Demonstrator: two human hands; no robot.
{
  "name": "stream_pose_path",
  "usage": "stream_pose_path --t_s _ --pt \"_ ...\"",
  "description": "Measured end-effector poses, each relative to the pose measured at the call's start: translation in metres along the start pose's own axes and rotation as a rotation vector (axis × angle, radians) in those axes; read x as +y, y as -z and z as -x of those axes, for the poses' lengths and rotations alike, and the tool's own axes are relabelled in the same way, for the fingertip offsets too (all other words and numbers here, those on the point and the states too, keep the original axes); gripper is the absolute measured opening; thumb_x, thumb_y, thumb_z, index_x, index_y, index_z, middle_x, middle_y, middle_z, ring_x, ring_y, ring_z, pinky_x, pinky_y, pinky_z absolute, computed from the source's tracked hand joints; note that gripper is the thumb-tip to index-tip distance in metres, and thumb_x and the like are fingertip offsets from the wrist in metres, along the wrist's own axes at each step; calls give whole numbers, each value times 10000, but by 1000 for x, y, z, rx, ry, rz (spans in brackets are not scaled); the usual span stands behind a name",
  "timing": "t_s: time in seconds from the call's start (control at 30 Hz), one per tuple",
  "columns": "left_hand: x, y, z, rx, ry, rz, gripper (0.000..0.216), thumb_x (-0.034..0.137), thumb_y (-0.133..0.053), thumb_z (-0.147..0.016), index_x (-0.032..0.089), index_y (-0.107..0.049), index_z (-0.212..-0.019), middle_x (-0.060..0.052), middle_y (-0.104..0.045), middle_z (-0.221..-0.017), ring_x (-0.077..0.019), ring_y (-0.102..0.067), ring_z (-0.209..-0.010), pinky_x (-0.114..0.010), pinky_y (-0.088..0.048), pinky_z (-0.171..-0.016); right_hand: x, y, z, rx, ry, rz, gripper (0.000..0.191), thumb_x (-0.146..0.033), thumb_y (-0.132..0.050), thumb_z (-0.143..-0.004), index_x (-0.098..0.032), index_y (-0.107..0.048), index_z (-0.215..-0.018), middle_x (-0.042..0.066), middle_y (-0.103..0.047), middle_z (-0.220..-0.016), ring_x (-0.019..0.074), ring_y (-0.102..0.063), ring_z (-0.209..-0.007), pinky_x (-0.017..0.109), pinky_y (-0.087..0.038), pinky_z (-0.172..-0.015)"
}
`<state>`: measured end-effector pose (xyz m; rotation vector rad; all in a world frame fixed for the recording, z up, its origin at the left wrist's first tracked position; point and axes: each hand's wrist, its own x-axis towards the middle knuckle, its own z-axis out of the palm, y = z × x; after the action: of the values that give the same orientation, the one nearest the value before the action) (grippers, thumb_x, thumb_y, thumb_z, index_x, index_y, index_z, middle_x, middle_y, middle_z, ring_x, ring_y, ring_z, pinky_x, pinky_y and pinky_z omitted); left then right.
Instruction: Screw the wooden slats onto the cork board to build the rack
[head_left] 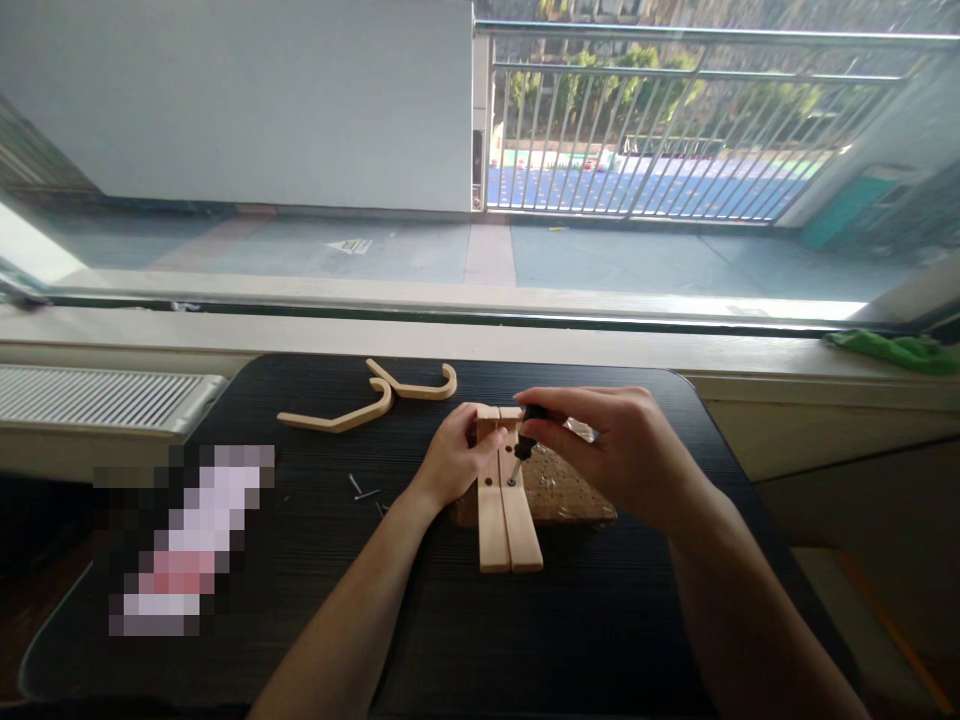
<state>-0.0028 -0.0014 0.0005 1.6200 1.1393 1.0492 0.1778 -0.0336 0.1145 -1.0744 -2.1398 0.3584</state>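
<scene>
My left hand (459, 455) grips the far part of a light wooden piece (493, 530) made of two strips side by side, its thumb lying across the top face. Dark screw holes or screw heads dot the strips. In my right hand (622, 440) is a screwdriver (527, 442) with a black handle, pinched between thumb and fingers. The screwdriver's tip points down at a screw (511, 482) in the right strip and appears to touch it. Beneath the wood lies a brown, perforated-looking block (570, 488), partly hidden, with clear wrapping at its edges.
Two curved wooden hooks (337, 415) lie at the back left of the black table (315, 620). Several loose screws (367, 494) rest left of my left arm. A pixelated item (191, 540) is further left. Behind are a windowsill (375, 338), a radiator (105, 395) and a green cloth (892, 352).
</scene>
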Motion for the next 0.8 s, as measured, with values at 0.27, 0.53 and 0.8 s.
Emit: stream_pose_path --t_s 0.27,0.53,0.8 --pt "-3 0 -1 0 -20 10 42 205 -615 -796 176 -585 -801 1 -555 -750 -152 -531 -747 -256 -425 -666 1 -2 1 -19 7 -18 135 -192 -670 -890 -161 -751 -994 40 -776 -859 135 -706 -709 209 -485 -643" --pt "-3 0 -1 5 -5 9 73 227 -621 -788 178 -568 -778 2 -552 -747 -149 -530 -732 -256 -428 -659 3 -2 0 -45 -16 -16 127 -190 -667 -888 -174 -750 -984 29 -773 -847 132 -695 -688 211 -476 -634" --pt "-4 0 -1 -8 -6 1 68 231 -618 -795 176 -580 -809 -6 -566 -758 -151 -532 -730 -257 -426 -648 2 -1 1 -95 -18 -3 139 -210 -641 -908 -187 -748 -994 42 -776 -891 155 -699 -716 232 -485 -661"
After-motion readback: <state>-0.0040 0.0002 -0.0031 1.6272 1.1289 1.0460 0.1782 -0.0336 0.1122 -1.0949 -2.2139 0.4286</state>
